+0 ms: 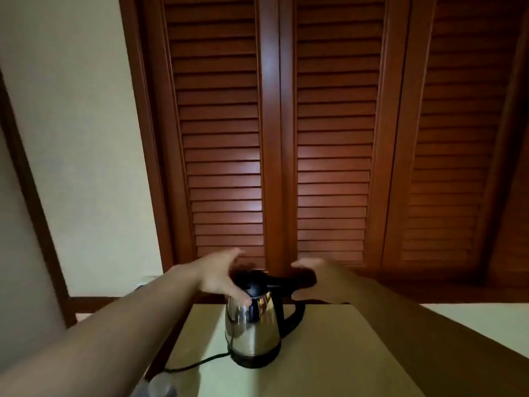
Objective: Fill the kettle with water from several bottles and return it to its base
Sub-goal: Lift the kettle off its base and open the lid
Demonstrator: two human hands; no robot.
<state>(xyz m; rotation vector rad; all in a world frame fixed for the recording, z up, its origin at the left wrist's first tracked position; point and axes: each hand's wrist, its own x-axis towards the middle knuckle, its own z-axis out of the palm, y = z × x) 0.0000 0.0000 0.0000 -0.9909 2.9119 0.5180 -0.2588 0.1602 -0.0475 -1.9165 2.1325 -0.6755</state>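
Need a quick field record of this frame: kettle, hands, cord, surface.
kettle: steel kettle upright on its black base, lid shut
left hand: left hand spread, thumb touching kettle's upper body
right hand: right hand by the black handle, grip unclear
cord: black cord trails left off the base
surface: pale table
backdrop: louvered wooden doors
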